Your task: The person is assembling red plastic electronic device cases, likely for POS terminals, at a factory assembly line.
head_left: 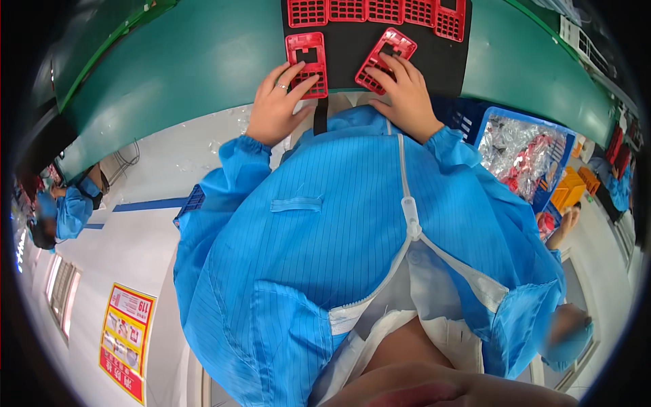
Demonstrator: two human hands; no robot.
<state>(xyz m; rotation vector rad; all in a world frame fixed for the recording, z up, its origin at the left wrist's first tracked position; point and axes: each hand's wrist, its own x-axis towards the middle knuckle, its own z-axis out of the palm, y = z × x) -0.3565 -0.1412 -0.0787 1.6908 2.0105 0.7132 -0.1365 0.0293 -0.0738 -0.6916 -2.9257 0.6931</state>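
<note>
Two red plastic casings with grids of square holes, like calculator shells, lie on a black mat point(346, 57). My left hand point(272, 112) rests its spread fingers over the lower part of the left casing point(321, 62), which stands nearly straight on the mat. On the slanted right casing point(395, 38) lie the outstretched fingers of my right hand point(411, 102), its thumb apart near the table's edge. Both hands partly cover the grids. Neither hand visibly lifts its casing.
A row of similar red casings point(384, 10) lines the far side of the mat. The green table point(224, 57) extends both ways. At my right stands a blue crate point(525, 115) with clear plastic bags and red parts. Other people point(71, 207) sit farther off at both sides.
</note>
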